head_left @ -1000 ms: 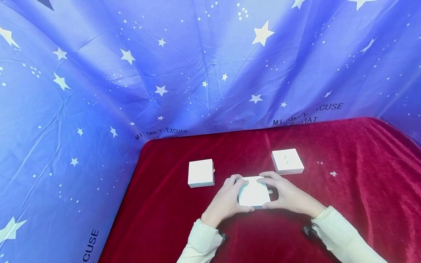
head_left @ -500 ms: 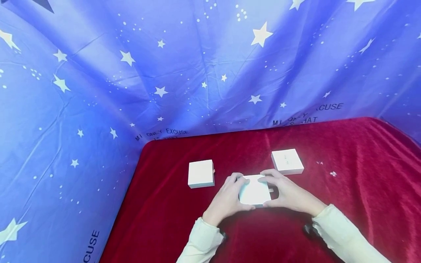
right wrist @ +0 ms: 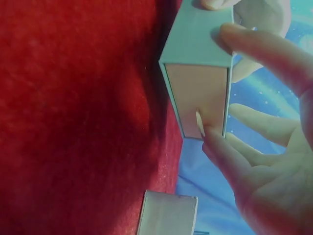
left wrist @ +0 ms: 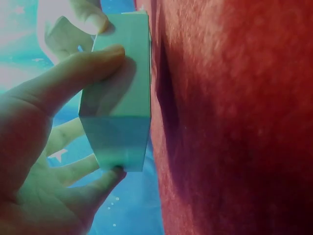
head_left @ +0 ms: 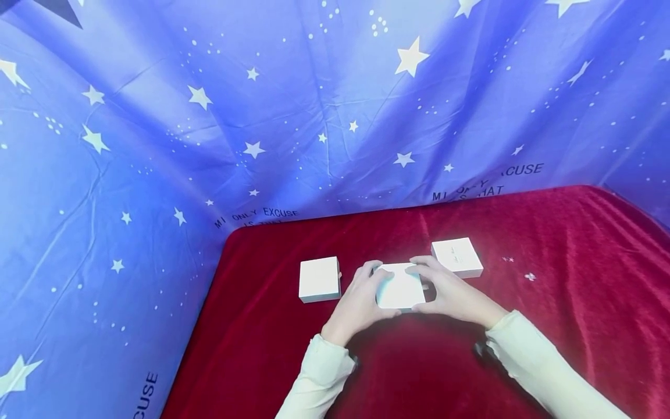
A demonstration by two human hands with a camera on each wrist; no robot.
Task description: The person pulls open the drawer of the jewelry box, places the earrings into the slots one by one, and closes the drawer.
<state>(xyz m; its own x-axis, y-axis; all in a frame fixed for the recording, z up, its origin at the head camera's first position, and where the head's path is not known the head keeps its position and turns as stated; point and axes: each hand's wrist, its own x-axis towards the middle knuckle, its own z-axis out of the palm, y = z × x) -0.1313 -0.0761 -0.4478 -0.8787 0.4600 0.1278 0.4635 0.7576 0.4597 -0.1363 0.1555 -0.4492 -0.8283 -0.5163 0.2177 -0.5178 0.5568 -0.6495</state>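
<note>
On left of red-covered desk point(head_left: 251, 331), plain box point(head_left: 319, 279). Left hand point(head_left: 360, 299) grips near end of middle box point(head_left: 400, 286), held between both hands; right hand point(head_left: 451, 294) grips other end, fingertip point(right wrist: 215, 142) beside pull tab point(right wrist: 199, 123). Best keep squeeze even, tab unbent, lettered box point(head_left: 456, 256) unbumped.

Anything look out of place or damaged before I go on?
Possibly the small pale bits lying loose on the red cloth, right of the printed box and apart from it, too small to identify. The held box shows no visible damage.
</note>
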